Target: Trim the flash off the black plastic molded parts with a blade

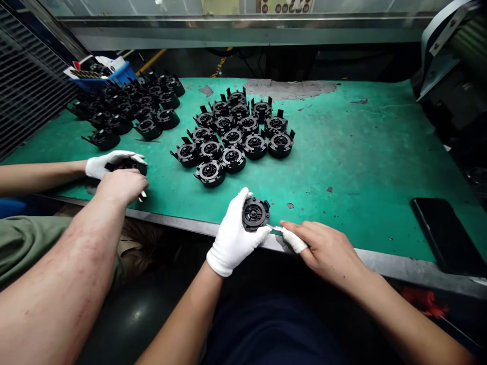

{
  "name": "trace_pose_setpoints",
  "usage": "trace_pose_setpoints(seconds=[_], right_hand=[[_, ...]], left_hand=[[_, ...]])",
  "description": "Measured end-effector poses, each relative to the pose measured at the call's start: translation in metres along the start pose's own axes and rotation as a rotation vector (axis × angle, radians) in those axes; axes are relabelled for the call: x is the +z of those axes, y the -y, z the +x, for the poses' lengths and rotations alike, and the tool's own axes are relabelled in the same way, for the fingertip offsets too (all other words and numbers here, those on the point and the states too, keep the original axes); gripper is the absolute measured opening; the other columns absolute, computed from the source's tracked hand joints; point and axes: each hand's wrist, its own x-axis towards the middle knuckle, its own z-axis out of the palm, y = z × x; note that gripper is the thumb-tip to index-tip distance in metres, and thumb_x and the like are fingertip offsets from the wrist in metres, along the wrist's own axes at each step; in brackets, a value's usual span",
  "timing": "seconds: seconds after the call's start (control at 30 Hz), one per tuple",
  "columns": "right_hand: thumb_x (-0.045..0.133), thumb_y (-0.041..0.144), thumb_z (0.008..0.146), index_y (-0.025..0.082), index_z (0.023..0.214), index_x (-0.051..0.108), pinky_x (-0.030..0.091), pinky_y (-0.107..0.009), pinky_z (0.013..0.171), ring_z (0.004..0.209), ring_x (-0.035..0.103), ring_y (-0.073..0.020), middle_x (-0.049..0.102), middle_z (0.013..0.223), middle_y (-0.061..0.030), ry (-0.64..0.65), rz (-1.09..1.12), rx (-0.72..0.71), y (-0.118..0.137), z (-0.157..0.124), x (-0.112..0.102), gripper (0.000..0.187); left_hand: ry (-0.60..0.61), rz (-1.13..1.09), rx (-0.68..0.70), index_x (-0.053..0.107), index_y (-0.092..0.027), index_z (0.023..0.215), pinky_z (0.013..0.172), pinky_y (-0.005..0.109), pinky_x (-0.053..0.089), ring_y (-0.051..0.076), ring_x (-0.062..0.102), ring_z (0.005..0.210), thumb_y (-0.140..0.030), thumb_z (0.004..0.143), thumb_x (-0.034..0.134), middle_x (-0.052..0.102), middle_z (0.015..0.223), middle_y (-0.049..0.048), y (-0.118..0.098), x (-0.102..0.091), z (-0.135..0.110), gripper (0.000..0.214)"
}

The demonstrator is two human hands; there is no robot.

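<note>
My left hand [234, 235], in a white glove, is closed round a round black plastic part [255, 213] held upright at the near edge of the green table [361, 167]. My right hand [323, 248] is bare apart from a white wrap on the forefinger. It pinches a small thin blade-like tool [274, 229] whose tip touches the part's lower rim. Just beyond my hands, several of the same black parts [238, 134] lie in a tidy cluster.
A co-worker's gloved hand [108, 162] and bare hand [122, 185] hold another black part at the left edge. A looser heap of parts [133, 109] lies at the back left by a blue bin [117, 75]. A black phone [443, 233] rests at the right.
</note>
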Motion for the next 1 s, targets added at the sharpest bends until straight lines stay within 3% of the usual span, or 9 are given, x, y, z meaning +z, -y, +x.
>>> trace_pose_setpoints(seconds=[0.13,0.33,0.53,0.83,1.0], right_hand=[[0.047,0.026,0.098,0.031,0.139,0.059,0.046,-0.031,0.073,0.085,0.063,-0.0193,0.068,0.089,-0.0030,-0.039,-0.012,-0.002,-0.001,0.003,-0.002,0.042],[0.048,0.025,0.097,0.032,0.138,0.059,0.045,-0.031,0.073,0.085,0.063,-0.0197,0.068,0.090,-0.0016,0.047,-0.007,-0.008,-0.004,0.006,-0.005,0.043],[0.049,0.024,0.097,0.032,0.138,0.059,0.044,-0.030,0.071,0.084,0.063,-0.0184,0.068,0.089,-0.0020,0.037,-0.018,-0.020,-0.004,0.002,-0.002,0.043],[0.051,0.020,0.092,0.033,0.137,0.060,0.037,-0.031,0.060,0.078,0.062,-0.0195,0.067,0.085,-0.0019,-0.042,-0.257,0.021,-0.001,0.005,-0.008,0.047],[0.051,0.024,0.095,0.034,0.136,0.061,0.038,-0.031,0.061,0.079,0.063,-0.0179,0.069,0.087,-0.0008,-0.001,-0.201,-0.016,-0.001,0.005,-0.012,0.043]], left_hand=[[0.008,0.015,0.011,0.027,-0.020,0.151,0.118,0.049,0.039,0.030,0.049,0.136,-0.039,0.077,0.080,0.048,0.145,0.0156,0.001,-0.002,0.000,0.093],[0.008,0.030,0.009,0.028,-0.021,0.150,0.118,0.047,0.040,0.029,0.049,0.136,-0.043,0.076,0.082,0.049,0.144,0.0143,0.000,-0.003,0.001,0.094],[0.005,0.044,0.003,0.029,-0.022,0.150,0.117,0.047,0.041,0.029,0.051,0.134,-0.047,0.075,0.082,0.051,0.143,0.0137,0.001,-0.002,0.001,0.095],[-0.069,0.118,0.020,0.034,-0.021,0.148,0.115,0.048,0.043,0.030,0.053,0.132,-0.053,0.073,0.082,0.053,0.141,0.0148,0.001,0.003,-0.002,0.094],[-0.098,0.120,0.036,0.036,-0.020,0.147,0.114,0.048,0.044,0.031,0.054,0.132,-0.054,0.071,0.083,0.054,0.141,0.0152,0.001,0.006,-0.002,0.095]])
